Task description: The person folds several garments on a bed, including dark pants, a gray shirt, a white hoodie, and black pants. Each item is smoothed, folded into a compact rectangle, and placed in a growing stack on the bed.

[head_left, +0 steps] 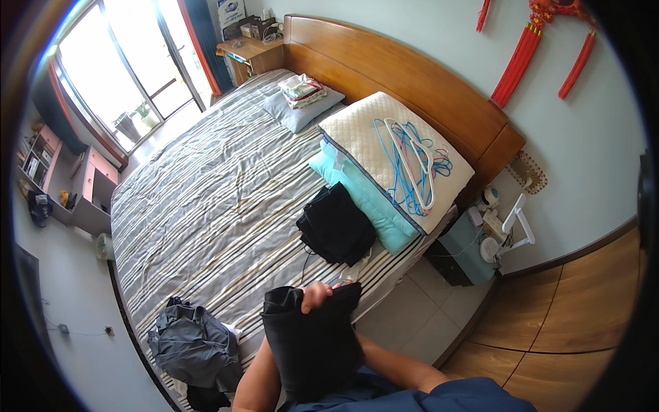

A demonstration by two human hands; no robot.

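Note:
A folded piece of black clothing [314, 345] is held up in front of my body, over the near edge of the bed. My left hand [315, 296] grips its top edge, with the fingers curled over the cloth. Most of my right hand [347, 282] is hidden behind the garment; only a little of the fingers shows at the top edge. Just beyond lies a stack of folded black clothes [337, 225] on the striped bedsheet [206, 206]. To the left, a loose heap of grey and dark clothes [195, 345] rests at the bed's edge.
Blue, pink and white hangers [412, 165] lie on a quilted white pillow [355, 123], above a turquoise pillow [355, 190]. Folded items [302, 90] sit on a grey pillow [293, 113]. Right of the bed stands a nightstand [453, 252] with a white lamp [520, 221].

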